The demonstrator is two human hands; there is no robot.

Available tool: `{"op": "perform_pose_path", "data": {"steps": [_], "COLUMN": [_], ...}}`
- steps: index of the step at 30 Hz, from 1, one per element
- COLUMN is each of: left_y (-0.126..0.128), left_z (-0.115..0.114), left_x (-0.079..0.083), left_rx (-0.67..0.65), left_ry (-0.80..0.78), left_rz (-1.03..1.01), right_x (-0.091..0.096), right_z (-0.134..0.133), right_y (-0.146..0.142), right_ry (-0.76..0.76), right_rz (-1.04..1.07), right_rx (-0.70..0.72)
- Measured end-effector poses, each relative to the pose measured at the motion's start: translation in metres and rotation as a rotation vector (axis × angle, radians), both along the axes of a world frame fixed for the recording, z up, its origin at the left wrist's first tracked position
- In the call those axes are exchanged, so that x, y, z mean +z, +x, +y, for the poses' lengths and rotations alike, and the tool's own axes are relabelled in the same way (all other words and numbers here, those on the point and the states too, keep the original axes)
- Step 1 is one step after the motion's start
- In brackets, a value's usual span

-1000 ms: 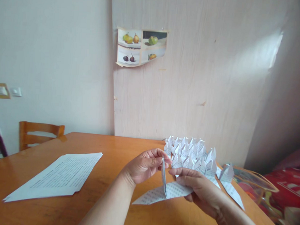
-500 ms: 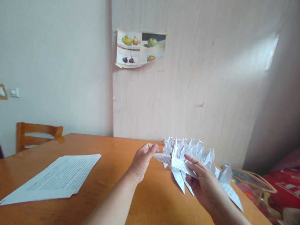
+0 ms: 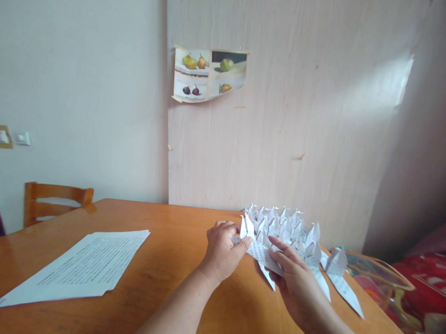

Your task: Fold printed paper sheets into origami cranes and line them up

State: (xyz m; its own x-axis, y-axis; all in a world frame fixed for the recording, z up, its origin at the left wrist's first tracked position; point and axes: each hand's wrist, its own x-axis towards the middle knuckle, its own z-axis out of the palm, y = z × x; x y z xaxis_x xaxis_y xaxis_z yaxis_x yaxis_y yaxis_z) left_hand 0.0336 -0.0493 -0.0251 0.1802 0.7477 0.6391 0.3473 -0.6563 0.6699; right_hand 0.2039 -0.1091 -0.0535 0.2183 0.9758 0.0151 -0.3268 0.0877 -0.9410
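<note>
My left hand [image 3: 225, 248] and my right hand [image 3: 295, 281] both grip one folded paper figure [image 3: 258, 250] made of printed paper, held just above the wooden table [image 3: 158, 292]. The left fingers pinch its left point. My right fingers support its right wing from below. Right behind it stands a cluster of several similar folded paper figures [image 3: 285, 229] in rows near the wall.
A stack of printed sheets [image 3: 81, 266] lies on the table's left part. One more folded figure [image 3: 338, 270] lies at the right edge beside a glass bowl [image 3: 377, 277]. A wooden chair [image 3: 57, 201] stands at the far left. A fruit picture [image 3: 210, 74] hangs on the wall panel.
The figure went from lying spread near the table's front to being lifted and carried back toward the cluster. Both hands moved away from me with it and closed in on it.
</note>
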Motion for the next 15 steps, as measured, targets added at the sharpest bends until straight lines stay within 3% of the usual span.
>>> {"op": "perform_pose_path", "data": {"steps": [7, 15], "left_y": [-0.001, -0.006], "left_z": [0.010, 0.020], "left_x": [-0.011, -0.021], "left_rx": [-0.278, -0.261], "left_ry": [-0.351, -0.419], "left_rz": [-0.265, -0.231], "right_x": [-0.009, -0.014], "right_z": [0.000, 0.002], "right_y": [-0.005, -0.008], "right_ry": [-0.071, -0.119], "right_rz": [-0.156, -0.409], "right_rx": [0.122, 0.066]}}
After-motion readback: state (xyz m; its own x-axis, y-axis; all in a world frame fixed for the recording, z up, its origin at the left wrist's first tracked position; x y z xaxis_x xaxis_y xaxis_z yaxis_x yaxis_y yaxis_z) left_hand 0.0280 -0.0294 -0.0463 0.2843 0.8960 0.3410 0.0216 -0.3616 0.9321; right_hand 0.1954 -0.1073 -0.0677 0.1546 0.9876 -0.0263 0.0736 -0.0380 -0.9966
